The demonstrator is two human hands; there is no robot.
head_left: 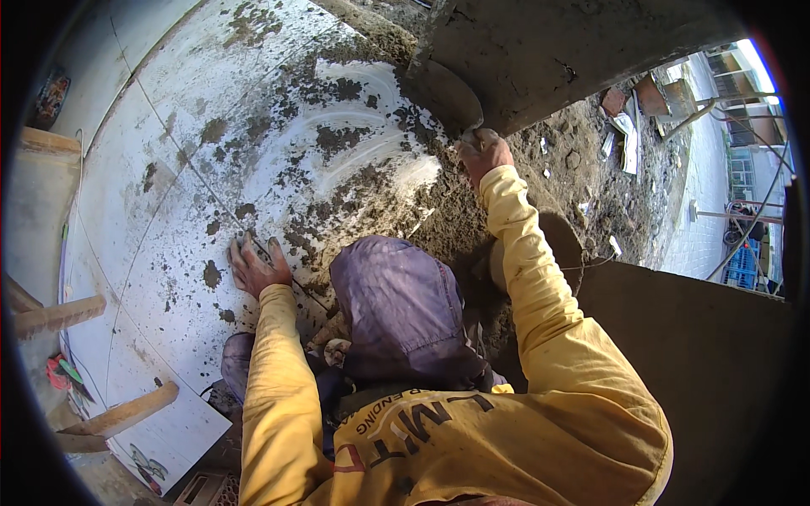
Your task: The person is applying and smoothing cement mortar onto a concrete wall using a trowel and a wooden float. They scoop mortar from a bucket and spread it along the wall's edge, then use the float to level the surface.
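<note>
My left hand [257,268] rests on a large white board [198,244] spattered with grey mortar, its fingers apart and nothing visible in them. A thin dark line [202,179] crosses the board and passes beside those fingers. Farther off on the right, my right hand [485,155] is closed at the lower end of a rounded grey blade, which looks like a trowel [447,94]. That blade lies against a grey slab wall [540,59]; its handle is hidden by the fist. Loose damp mortar [363,198] is smeared and heaped between the two hands.
My bent knee [396,295] rises between my arms. Near my right forearm stands a round container [557,244], partly hidden. Wooden pieces [131,411] jut over the board's left edge. Rubble [629,139] lies along the right, and a dark panel [675,354] stands at lower right.
</note>
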